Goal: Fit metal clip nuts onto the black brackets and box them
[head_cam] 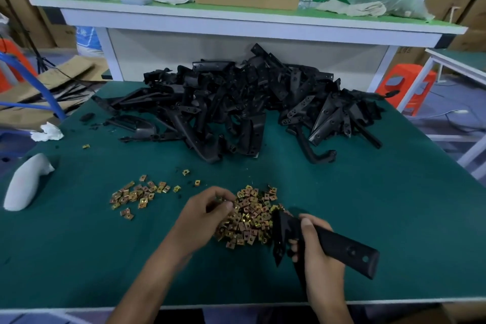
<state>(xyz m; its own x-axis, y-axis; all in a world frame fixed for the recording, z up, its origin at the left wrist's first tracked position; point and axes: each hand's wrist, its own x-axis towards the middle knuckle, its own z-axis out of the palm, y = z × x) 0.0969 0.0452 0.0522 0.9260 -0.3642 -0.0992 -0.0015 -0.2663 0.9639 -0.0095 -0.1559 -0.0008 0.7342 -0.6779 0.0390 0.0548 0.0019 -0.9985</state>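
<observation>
Right hand (313, 242): just right of the clip nut heap (249, 218), fingers wrapped round one black bracket (344, 247).
Left hand (207, 210): at the heap's left edge, fingers curled, tips among the nuts; I cannot tell whether one is pinched.
Bracket pile (236, 105): behind the heap, large.
Progress: early, I judge; I see no nut on the held bracket and nothing boxed.

Head cam, fwd/down, near table (79, 258)
</observation>
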